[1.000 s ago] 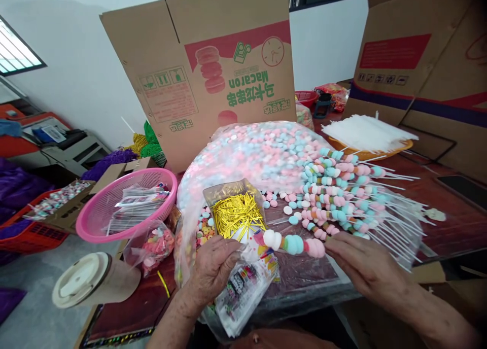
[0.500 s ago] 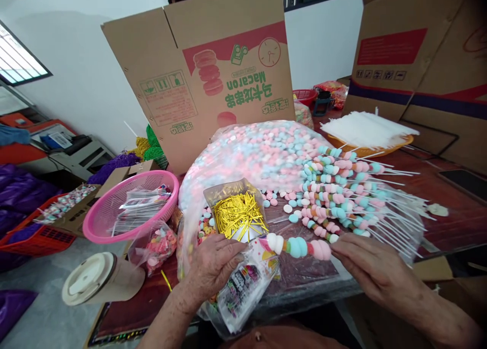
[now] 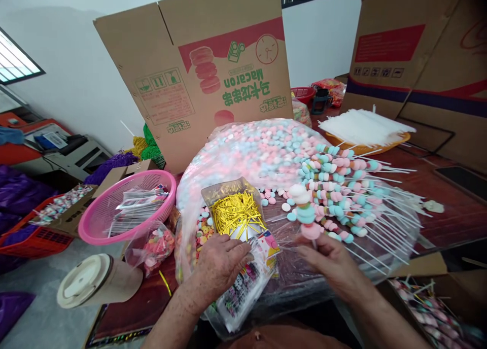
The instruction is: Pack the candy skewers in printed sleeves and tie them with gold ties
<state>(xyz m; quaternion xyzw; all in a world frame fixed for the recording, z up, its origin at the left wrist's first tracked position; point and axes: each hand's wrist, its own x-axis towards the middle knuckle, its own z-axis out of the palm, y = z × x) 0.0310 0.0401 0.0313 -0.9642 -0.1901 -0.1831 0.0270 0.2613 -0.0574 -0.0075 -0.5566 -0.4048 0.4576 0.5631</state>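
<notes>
Got the left hand (image 3: 220, 264) laid over some printed wrappers (image 3: 243, 299) at bottom centre, can't tell about any grip in those fingers. Pinching a candy skewer (image 3: 305, 215) by its stick with the fingers of the right hand (image 3: 332, 263), nearly upright, just right of centre. Behind that, seeing a pouch (image 3: 220, 188) of gold ties (image 3: 236, 213) mid-frame, a heap of skewers (image 3: 338, 209) at right, then a bag (image 3: 239, 170) of pastel candies (image 3: 283, 141), then an upside-down Macaron box (image 3: 160, 55), upper centre.

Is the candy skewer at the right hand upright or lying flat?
Near upright: the candy skewer has white pieces on top, pink lowest, by the right hand.
</notes>
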